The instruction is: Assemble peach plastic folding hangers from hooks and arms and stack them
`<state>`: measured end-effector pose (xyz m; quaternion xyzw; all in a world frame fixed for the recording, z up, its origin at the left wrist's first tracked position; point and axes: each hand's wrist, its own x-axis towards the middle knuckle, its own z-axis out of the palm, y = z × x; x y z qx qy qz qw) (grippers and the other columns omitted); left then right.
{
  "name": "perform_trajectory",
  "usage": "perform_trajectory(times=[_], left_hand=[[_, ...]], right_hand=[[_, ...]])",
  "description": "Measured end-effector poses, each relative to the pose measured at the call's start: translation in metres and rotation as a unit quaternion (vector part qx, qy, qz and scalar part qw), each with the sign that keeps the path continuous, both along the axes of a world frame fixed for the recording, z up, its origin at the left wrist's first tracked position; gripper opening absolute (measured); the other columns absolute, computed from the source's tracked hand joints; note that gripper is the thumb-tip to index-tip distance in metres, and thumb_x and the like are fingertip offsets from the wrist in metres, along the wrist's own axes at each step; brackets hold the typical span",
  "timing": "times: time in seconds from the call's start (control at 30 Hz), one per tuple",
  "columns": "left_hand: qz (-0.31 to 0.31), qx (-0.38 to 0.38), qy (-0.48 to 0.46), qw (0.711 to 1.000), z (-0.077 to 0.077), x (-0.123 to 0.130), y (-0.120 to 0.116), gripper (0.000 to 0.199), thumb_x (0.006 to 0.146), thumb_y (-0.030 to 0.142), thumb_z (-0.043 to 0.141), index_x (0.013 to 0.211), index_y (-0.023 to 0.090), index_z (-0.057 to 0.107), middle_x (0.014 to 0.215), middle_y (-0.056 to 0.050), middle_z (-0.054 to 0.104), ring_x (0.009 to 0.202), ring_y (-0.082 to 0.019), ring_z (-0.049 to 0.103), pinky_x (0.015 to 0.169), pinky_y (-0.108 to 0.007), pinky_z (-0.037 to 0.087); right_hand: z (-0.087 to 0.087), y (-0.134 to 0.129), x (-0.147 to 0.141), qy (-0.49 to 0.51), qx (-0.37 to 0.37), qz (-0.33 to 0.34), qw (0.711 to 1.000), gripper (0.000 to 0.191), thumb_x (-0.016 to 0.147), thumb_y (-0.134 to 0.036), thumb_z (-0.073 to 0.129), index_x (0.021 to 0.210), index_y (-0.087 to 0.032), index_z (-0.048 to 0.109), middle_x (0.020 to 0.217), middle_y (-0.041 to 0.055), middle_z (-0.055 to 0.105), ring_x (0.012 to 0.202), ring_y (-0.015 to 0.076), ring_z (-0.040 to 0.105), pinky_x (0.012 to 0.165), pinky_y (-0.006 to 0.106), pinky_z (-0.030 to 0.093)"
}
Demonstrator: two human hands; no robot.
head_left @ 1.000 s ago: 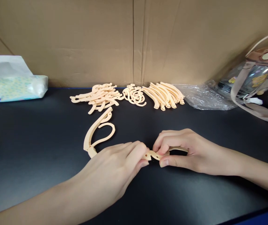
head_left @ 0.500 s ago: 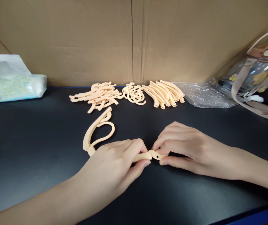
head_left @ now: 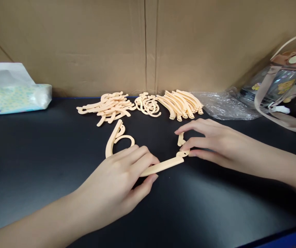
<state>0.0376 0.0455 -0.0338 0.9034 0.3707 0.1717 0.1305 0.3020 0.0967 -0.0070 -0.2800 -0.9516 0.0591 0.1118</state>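
A cream plastic folding hanger lies across the near middle of the table, its long arm running out to the right. My left hand is closed round that arm, hiding its middle. Beyond the knuckles, the other arm and the curved hook show. My right hand pinches the holed end piece at the arm's right tip between thumb and fingers, with the index finger raised. Another short part of this piece shows between the fingers.
Along the back lie a pile of loose curved parts, several small hooks and a row of hanger arms. Clear plastic wrap and a strapped bottle are at right, a tissue pack at left. Cardboard stands behind.
The hanger's right end has moved up and right, and more of its arm shows between my hands. My right hand has lifted away from my left, its index finger now raised.
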Motion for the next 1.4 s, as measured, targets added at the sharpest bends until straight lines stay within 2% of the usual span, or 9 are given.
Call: perform_trajectory(times=[0.2, 0.33, 0.47, 0.67, 0.83, 0.97, 1.13, 1.23, 1.4], left_hand=[[-0.097, -0.019, 0.027, 0.995, 0.008, 0.000, 0.001, 0.051, 0.083, 0.007, 0.042, 0.133, 0.020, 0.044, 0.105, -0.006, 0.058, 0.089, -0.018, 0.053, 0.078, -0.030, 0.043], [-0.108, -0.010, 0.042, 0.993, 0.007, -0.001, 0.000, 0.053, 0.089, 0.007, 0.039, 0.140, 0.020, 0.036, 0.115, -0.008, 0.057, 0.099, -0.019, 0.052, 0.086, -0.030, 0.043], [-0.075, 0.019, 0.023, 0.997, -0.001, -0.001, 0.001, 0.049, 0.095, 0.009, 0.038, 0.141, 0.025, 0.032, 0.118, -0.004, 0.057, 0.103, -0.017, 0.052, 0.087, -0.029, 0.042], [0.036, 0.049, -0.032, 0.998, -0.004, -0.002, 0.005, 0.048, 0.091, 0.026, 0.056, 0.136, 0.024, 0.036, 0.118, -0.004, 0.055, 0.108, -0.019, 0.049, 0.092, -0.032, 0.041], [0.076, 0.001, -0.069, 0.995, 0.001, -0.003, 0.004, 0.037, 0.093, 0.029, 0.046, 0.130, 0.023, 0.043, 0.120, -0.006, 0.054, 0.109, -0.022, 0.049, 0.092, -0.037, 0.042], [0.079, -0.027, -0.098, 0.992, 0.002, -0.004, 0.001, 0.041, 0.089, 0.015, 0.037, 0.128, 0.023, 0.045, 0.124, -0.007, 0.052, 0.114, -0.023, 0.047, 0.097, -0.041, 0.040], [0.087, -0.039, -0.100, 0.990, 0.000, -0.006, 0.003, 0.049, 0.081, 0.007, 0.039, 0.126, 0.024, 0.045, 0.126, -0.006, 0.051, 0.117, -0.024, 0.046, 0.099, -0.043, 0.039], [0.098, -0.073, -0.117, 0.986, -0.002, -0.007, 0.008, 0.050, 0.079, 0.009, 0.043, 0.126, 0.024, 0.044, 0.121, -0.006, 0.054, 0.111, -0.024, 0.052, 0.091, -0.038, 0.046], [0.077, -0.096, -0.151, 0.981, -0.005, -0.006, 0.012, 0.051, 0.079, 0.009, 0.045, 0.127, 0.026, 0.044, 0.120, -0.005, 0.055, 0.112, -0.023, 0.054, 0.086, -0.032, 0.051]], right_hand=[[-0.007, 0.006, 0.003, 0.009, -0.007, -0.006, 1.000, 0.022, 0.094, -0.018, 0.044, 0.099, -0.024, 0.064, 0.126, 0.0073, 0.054, 0.112, 0.0213, 0.055, 0.091, 0.036, 0.048], [-0.007, -0.002, -0.004, 0.023, -0.037, 0.009, 0.999, 0.030, 0.092, -0.010, 0.039, 0.109, -0.020, 0.061, 0.117, 0.0086, 0.060, 0.104, 0.0193, 0.059, 0.086, 0.033, 0.049], [-0.002, -0.010, -0.011, 0.019, -0.072, 0.037, 0.997, 0.034, 0.091, -0.006, 0.036, 0.108, -0.020, 0.061, 0.107, 0.0071, 0.065, 0.099, 0.0183, 0.060, 0.086, 0.032, 0.047], [-0.003, -0.015, -0.014, 0.007, -0.048, 0.037, 0.998, 0.021, 0.091, -0.023, 0.053, 0.110, -0.018, 0.061, 0.107, 0.0073, 0.065, 0.096, 0.0192, 0.059, 0.083, 0.034, 0.046], [-0.008, -0.008, -0.010, 0.010, 0.003, 0.033, 0.999, 0.036, 0.089, -0.005, 0.039, 0.116, -0.019, 0.060, 0.106, 0.0072, 0.066, 0.100, 0.0192, 0.059, 0.086, 0.036, 0.046], [-0.012, -0.002, -0.008, 0.002, 0.060, 0.013, 0.998, 0.035, 0.091, -0.006, 0.037, 0.114, -0.019, 0.061, 0.108, 0.0079, 0.065, 0.097, 0.0199, 0.060, 0.082, 0.036, 0.046], [-0.013, -0.003, -0.008, 0.013, 0.139, -0.074, 0.987, 0.019, 0.094, -0.020, 0.045, 0.102, -0.016, 0.062, 0.093, 0.0075, 0.068, 0.080, 0.0195, 0.062, 0.070, 0.032, 0.046], [-0.013, -0.007, -0.010, 0.012, 0.121, -0.075, 0.990, 0.021, 0.095, -0.024, 0.046, 0.103, -0.017, 0.063, 0.090, 0.0068, 0.069, 0.075, 0.0191, 0.063, 0.067, 0.032, 0.046], [-0.012, -0.014, -0.016, 0.003, 0.059, -0.020, 0.998, 0.030, 0.096, -0.040, 0.047, 0.110, -0.018, 0.062, 0.098, 0.0085, 0.068, 0.085, 0.0209, 0.063, 0.077, 0.035, 0.047]])
